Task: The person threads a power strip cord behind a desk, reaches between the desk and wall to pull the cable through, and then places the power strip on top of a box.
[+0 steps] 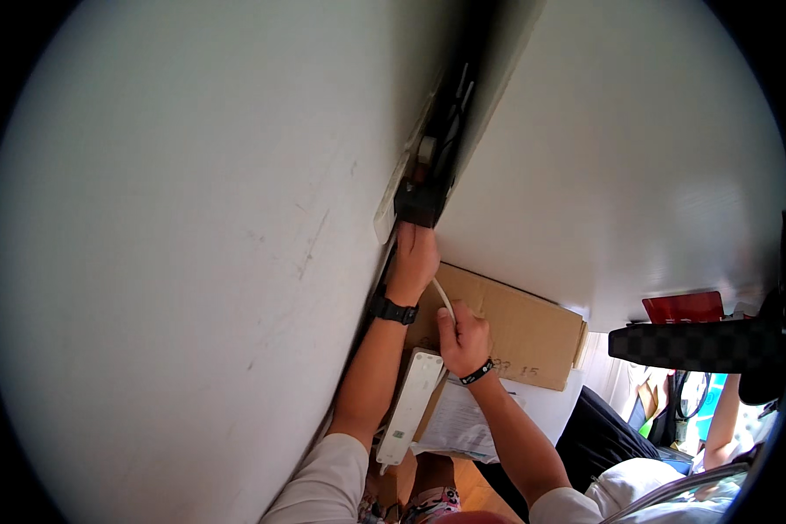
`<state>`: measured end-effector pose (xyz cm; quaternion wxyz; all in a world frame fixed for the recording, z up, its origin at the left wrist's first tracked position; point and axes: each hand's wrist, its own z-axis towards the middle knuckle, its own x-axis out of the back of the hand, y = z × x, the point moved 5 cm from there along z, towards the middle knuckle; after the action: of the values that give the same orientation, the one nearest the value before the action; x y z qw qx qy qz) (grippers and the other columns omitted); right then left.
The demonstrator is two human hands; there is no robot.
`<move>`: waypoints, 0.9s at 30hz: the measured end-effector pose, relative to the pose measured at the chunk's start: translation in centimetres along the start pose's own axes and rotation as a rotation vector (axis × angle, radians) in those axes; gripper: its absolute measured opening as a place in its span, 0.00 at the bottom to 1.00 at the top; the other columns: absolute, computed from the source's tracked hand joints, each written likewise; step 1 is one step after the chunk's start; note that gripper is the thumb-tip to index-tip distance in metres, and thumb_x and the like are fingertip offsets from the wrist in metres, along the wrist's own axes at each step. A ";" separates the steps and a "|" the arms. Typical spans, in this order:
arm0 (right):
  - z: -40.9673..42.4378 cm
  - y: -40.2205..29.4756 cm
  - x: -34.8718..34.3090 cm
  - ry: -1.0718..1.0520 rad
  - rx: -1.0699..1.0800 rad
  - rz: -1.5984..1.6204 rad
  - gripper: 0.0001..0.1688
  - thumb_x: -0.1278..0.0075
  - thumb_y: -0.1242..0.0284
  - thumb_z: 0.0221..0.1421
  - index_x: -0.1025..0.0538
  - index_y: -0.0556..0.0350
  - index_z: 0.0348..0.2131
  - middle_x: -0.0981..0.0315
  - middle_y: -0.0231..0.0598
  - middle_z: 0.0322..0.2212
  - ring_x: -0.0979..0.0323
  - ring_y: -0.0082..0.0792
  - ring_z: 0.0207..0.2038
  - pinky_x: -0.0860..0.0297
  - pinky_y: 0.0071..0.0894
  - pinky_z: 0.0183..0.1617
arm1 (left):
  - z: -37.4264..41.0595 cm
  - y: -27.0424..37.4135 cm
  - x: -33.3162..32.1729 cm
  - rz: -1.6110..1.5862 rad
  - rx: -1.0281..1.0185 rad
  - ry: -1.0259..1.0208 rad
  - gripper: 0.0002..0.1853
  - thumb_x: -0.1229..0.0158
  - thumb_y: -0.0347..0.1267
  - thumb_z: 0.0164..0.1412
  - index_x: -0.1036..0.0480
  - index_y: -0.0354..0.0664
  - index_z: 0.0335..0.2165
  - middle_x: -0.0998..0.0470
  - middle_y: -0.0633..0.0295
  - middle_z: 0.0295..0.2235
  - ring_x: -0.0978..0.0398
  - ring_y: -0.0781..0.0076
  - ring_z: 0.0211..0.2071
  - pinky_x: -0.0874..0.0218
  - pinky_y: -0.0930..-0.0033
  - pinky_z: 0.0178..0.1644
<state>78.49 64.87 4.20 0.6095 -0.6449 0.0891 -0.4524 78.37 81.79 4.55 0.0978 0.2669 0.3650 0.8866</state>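
Note:
My left hand (416,259) reaches into the narrow gap between a white wall (203,229) and a large white panel (596,164). Its fingers meet the lower edge of a black block (418,202), and the fingertips are hidden there, so I cannot tell whether they grip it. A pale cable (443,296) runs from beside the left hand down into my right hand (466,337), which is closed around it. Below the right hand, a white power strip (411,406) hangs lengthwise, tilted, its face with the sockets not visible.
Deeper in the dark gap are a white plug-like piece (426,150) and thin cords. Behind the right hand stands a cardboard box (524,321) with handwriting, and below it are printed papers (458,419) in clear plastic. A black checkered object (694,345) juts in at the right, near another person's arm (722,419).

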 end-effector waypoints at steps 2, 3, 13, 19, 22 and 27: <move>0.0 0.2 -0.1 -0.006 -0.006 -0.006 0.09 0.51 0.74 0.60 0.30 0.60 0.26 0.34 0.52 0.17 0.33 0.56 0.21 0.40 0.48 0.24 | 0.0 0.1 0.1 0.009 0.043 -0.035 0.28 0.59 0.14 0.57 0.40 0.32 0.58 0.36 0.37 0.54 0.38 0.36 0.52 0.46 0.53 0.60; 0.0 0.3 -0.1 -0.009 -0.009 -0.009 0.09 0.51 0.74 0.60 0.30 0.60 0.26 0.35 0.52 0.17 0.34 0.55 0.21 0.40 0.48 0.24 | 0.0 0.2 0.1 0.013 0.064 -0.053 0.28 0.59 0.15 0.57 0.40 0.32 0.58 0.36 0.37 0.55 0.39 0.35 0.55 0.48 0.53 0.62; 0.1 0.1 -0.3 0.007 0.058 -0.023 0.09 0.51 0.75 0.59 0.30 0.60 0.25 0.36 0.52 0.14 0.35 0.56 0.21 0.40 0.49 0.24 | -0.2 -1.1 -0.8 -0.158 0.163 -0.025 0.25 0.60 0.17 0.61 0.41 0.32 0.57 0.36 0.37 0.54 0.39 0.37 0.54 0.47 0.55 0.61; 0.1 0.3 -0.3 0.008 0.037 -0.026 0.09 0.50 0.75 0.58 0.30 0.59 0.26 0.35 0.51 0.16 0.34 0.55 0.21 0.40 0.49 0.23 | -0.8 -1.6 -1.6 -0.148 0.121 0.008 0.24 0.60 0.18 0.61 0.41 0.31 0.57 0.35 0.37 0.53 0.38 0.38 0.52 0.46 0.54 0.60; 0.0 0.3 -0.2 0.017 0.042 -0.018 0.09 0.50 0.75 0.58 0.30 0.59 0.25 0.34 0.51 0.16 0.34 0.55 0.21 0.40 0.50 0.23 | -1.0 -2.0 -1.6 -0.332 0.217 -0.001 0.25 0.59 0.17 0.60 0.41 0.31 0.57 0.35 0.37 0.52 0.38 0.37 0.51 0.46 0.53 0.60; -0.1 0.4 -0.4 0.017 0.059 -0.007 0.10 0.50 0.74 0.59 0.31 0.59 0.25 0.35 0.52 0.16 0.34 0.56 0.21 0.40 0.50 0.24 | -0.4 -0.6 -0.8 -0.059 0.027 0.000 0.24 0.61 0.18 0.62 0.41 0.31 0.57 0.35 0.38 0.53 0.38 0.39 0.52 0.47 0.54 0.60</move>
<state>78.41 64.96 3.68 0.6260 -0.6231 0.0783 -0.4624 78.78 81.67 3.57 0.1201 0.2572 0.3847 0.8783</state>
